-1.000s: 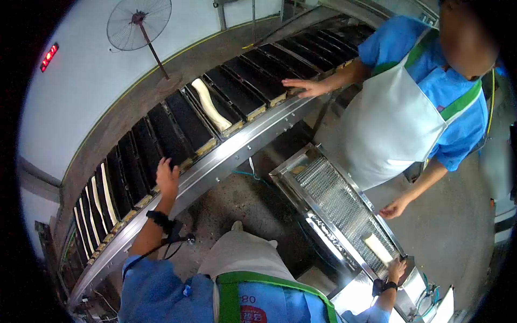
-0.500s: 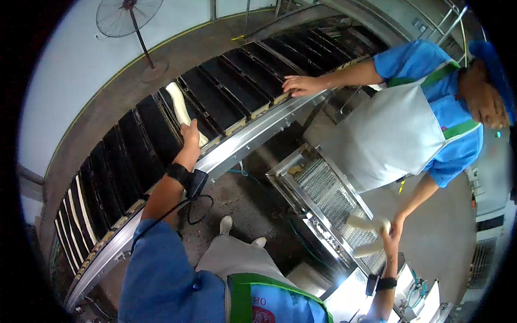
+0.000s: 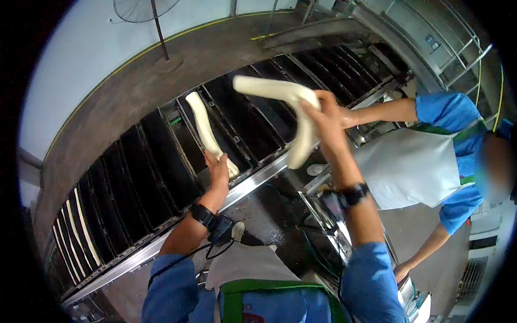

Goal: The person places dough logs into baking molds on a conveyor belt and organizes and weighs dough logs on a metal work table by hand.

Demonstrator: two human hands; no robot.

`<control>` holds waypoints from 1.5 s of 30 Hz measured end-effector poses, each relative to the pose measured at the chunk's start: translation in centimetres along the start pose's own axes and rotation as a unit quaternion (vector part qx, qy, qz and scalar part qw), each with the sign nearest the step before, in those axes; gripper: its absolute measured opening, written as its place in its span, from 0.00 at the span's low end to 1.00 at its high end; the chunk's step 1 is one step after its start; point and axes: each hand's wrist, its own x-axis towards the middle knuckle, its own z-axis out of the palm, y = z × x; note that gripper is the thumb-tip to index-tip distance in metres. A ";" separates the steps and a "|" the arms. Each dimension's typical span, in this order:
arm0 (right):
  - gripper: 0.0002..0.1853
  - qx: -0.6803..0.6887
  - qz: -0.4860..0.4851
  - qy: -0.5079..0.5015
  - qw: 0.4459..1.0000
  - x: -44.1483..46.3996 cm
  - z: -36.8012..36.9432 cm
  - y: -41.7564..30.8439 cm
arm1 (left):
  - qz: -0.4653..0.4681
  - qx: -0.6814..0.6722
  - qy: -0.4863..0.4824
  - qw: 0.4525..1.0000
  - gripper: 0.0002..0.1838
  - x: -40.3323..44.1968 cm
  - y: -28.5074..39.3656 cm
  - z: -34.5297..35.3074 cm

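My left hand [image 3: 216, 167] lies on the lower end of a pale dough strip [image 3: 203, 125], which sits in a black tray on the curved conveyor; its fingers are wrapped over the dough. Raised above the trays to the right, my right hand [image 3: 325, 121] grips a second dough strip [image 3: 274, 89] near its middle. That strip bends sharply, one end pointing left and the other hanging down, slightly blurred. Thin dough strips [image 3: 83, 226] lie in trays at the far left.
A co-worker in a grey apron [image 3: 412, 167] stands at the right, one arm reaching behind my right hand. The conveyor's metal rail [image 3: 253, 180] runs in front of me. A small metal conveyor [image 3: 334, 231] is partly hidden by my right arm. A fan [image 3: 145, 8] stands behind.
My right hand has lifted its dough strip from the small metal conveyor to above the trays. My left hand remains at the other strip's lower end. The view has shifted.
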 end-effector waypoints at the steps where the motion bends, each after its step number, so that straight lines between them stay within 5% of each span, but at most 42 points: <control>1: 0.17 -0.129 -0.018 0.007 0.991 1.2 2.3 1.8 | -0.021 -0.018 -0.009 1.000 0.35 -1.1 1.5 -0.2; 3: 0.18 -0.222 -0.028 -0.086 0.971 3.3 5.5 9.1 | -0.026 -0.063 -0.020 0.997 0.34 -1.3 2.0 -0.4; 6: 0.17 -0.432 0.019 -0.298 0.851 2.0 7.5 11.7 | -0.007 -0.021 0.002 1.000 0.34 0.5 2.0 -0.2; 7: 0.18 -0.412 0.075 -0.291 0.860 0.9 7.6 11.8 | -0.009 -0.020 -0.005 1.000 0.34 0.7 1.6 0.1; 12: 0.22 -0.353 0.051 -0.209 0.911 -1.2 8.8 13.8 | 0.006 -0.009 0.003 1.000 0.32 0.7 1.9 0.7; 21: 0.30 -0.342 0.131 -0.118 0.923 2.9 13.1 16.1 | -0.001 0.027 -0.041 0.999 0.33 2.4 1.2 -0.3; 23: 0.33 -0.377 0.145 -0.136 0.905 4.1 14.2 18.1 | 0.001 0.006 -0.055 0.998 0.34 2.6 1.0 -0.6; 29: 0.37 -0.377 0.093 -0.424 0.818 5.6 11.1 15.6 | 0.005 -0.032 -0.061 0.998 0.34 2.6 0.9 -0.3; 31: 0.36 -0.363 0.084 -0.412 0.831 5.0 11.2 18.4 | 0.045 -0.014 -0.058 0.997 0.32 3.0 -0.3 -0.2; 33: 0.31 -0.440 -0.075 -0.269 0.854 3.5 12.0 22.0 | 0.063 -0.004 -0.062 0.996 0.31 3.2 -0.8 -0.3; 37: 0.22 -0.486 0.129 -0.104 0.858 0.1 13.3 18.8 | 0.068 0.000 -0.064 0.996 0.31 2.9 -0.3 -0.6; 39: 0.17 -0.456 0.163 -0.109 0.868 -0.5 12.2 18.3 | 0.034 -0.008 -0.059 0.998 0.31 3.3 -0.1 -0.4; 41: 0.15 -0.489 0.239 -0.238 0.804 -1.2 11.0 14.5 | 0.019 -0.096 -0.086 0.992 0.30 3.8 -1.0 -0.8; 43: 0.17 -0.456 0.181 -0.145 0.859 -3.7 10.1 12.2 | 0.000 -0.083 -0.083 0.993 0.29 3.8 -0.4 -0.5; 45: 0.17 -0.450 -0.014 -0.064 0.890 -6.5 8.7 11.8 | 0.019 -0.029 -0.054 0.998 0.28 2.3 0.9 -0.4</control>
